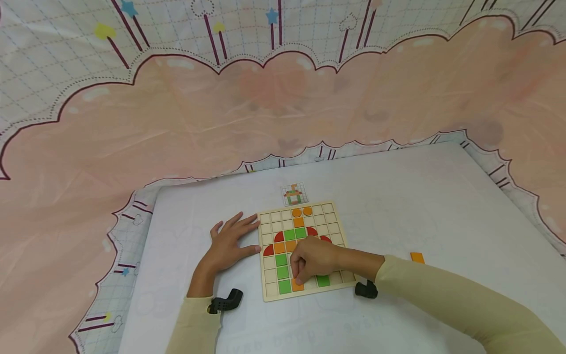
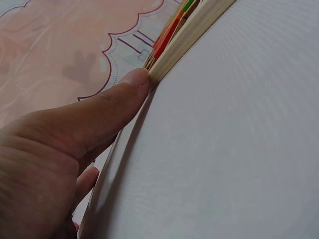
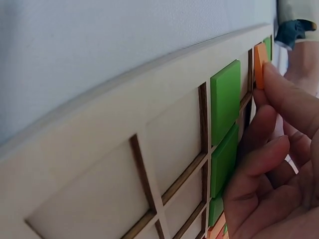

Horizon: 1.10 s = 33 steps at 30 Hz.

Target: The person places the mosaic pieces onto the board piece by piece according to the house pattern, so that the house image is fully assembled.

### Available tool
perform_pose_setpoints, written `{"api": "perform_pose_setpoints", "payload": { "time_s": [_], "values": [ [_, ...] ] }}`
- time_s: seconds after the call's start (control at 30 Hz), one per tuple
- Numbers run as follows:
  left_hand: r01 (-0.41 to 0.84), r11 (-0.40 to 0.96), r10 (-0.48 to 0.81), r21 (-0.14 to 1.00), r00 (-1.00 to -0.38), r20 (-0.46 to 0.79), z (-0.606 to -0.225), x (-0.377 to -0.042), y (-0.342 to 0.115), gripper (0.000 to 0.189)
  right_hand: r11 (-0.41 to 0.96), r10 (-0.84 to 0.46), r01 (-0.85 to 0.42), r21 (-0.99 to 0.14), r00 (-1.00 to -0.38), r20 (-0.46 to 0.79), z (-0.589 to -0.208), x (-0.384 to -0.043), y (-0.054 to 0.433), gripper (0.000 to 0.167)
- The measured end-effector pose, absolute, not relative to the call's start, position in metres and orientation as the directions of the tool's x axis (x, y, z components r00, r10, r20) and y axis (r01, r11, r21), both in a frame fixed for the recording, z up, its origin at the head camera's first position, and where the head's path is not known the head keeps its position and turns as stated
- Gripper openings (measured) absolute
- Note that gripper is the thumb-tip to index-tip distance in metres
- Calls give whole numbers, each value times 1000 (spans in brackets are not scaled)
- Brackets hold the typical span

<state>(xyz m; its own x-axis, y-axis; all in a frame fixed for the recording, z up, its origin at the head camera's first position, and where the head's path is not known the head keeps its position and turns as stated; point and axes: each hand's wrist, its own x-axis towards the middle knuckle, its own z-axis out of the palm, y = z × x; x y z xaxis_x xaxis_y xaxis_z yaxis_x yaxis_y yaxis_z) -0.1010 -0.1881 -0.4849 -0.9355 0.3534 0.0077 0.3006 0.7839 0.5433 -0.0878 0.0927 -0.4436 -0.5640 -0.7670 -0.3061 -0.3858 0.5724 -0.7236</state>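
A wooden grid board (image 1: pixel 267 290) lies on the white table, its cells partly filled with green and orange squares, red quarter-round pieces and two orange discs (image 1: pixel 297 213). My right hand (image 1: pixel 316 256) reaches over the board and pinches an orange square tile (image 3: pixel 259 64) between thumb and finger. That tile is tilted at a cell in the near row, beside a green square (image 1: pixel 285 286). My left hand (image 1: pixel 230 241) lies with fingers spread at the board's left edge; in the left wrist view its thumb (image 2: pixel 114 107) touches the board's side. The right hand hides the board's middle cells.
A small pattern card (image 1: pixel 294 194) with a coloured grid picture lies just beyond the board. One loose orange tile (image 1: pixel 417 257) is on the table to the right, partly behind the right sleeve. Black straps with cameras (image 1: pixel 227 301) sit on the wrists.
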Motion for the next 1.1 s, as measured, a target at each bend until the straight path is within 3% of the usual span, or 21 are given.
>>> {"api": "perform_pose_setpoints", "payload": {
  "time_s": [0.73,1.1],
  "values": [
    [294,786,350,543,-937,0,-487,-102,-188,72,584,-751,-392,-710,-593,-290,-446,-87,93,18],
    [285,787,342,547,-940,-3,-487,-101,-188,72,586,-726,-336,-737,-622,-293,-434,-99,128,16]
  ]
}}
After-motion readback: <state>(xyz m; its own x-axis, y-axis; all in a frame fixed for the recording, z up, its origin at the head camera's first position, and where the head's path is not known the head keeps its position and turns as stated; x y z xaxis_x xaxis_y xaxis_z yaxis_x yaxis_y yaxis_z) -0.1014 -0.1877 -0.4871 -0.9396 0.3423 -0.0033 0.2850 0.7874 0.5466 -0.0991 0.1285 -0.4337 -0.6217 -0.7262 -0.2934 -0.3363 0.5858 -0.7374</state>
